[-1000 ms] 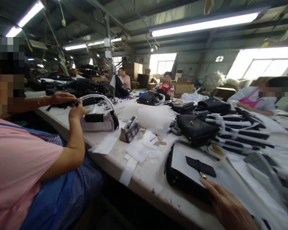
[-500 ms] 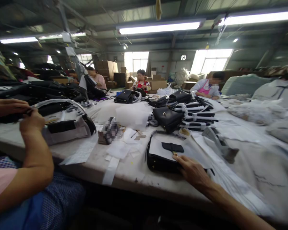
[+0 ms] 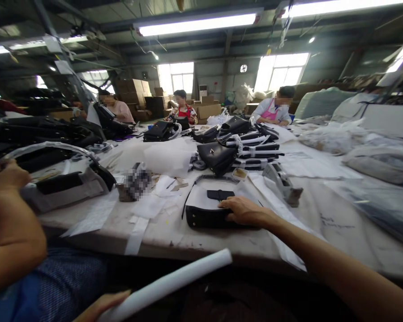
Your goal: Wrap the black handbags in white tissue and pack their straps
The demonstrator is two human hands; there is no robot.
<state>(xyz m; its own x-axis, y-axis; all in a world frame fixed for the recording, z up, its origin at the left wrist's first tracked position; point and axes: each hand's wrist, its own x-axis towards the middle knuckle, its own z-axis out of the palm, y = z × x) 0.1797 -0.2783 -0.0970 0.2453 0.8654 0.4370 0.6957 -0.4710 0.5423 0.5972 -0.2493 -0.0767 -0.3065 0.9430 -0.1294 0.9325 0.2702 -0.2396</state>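
My right hand (image 3: 243,210) lies on a black handbag (image 3: 201,215) near the table's front edge, fingers curled over its white paper-covered top beside a small black flap (image 3: 220,194). My left hand (image 3: 100,306) shows at the bottom edge, closed round a white paper roll (image 3: 169,284) that slants up to the right below the table edge.
A co-worker's arm (image 3: 10,228) and hand work on a paper-wrapped bag (image 3: 62,188) at the left. More black bags (image 3: 218,156) and wrapped straps (image 3: 255,150) lie mid-table. White paper strips (image 3: 137,223) scatter near the front. Other people sit at the far end.
The view has swung right, so the co-worker has slid to the left edge. My right hand has moved further onto the bag. My left hand with the white roll has come into view.
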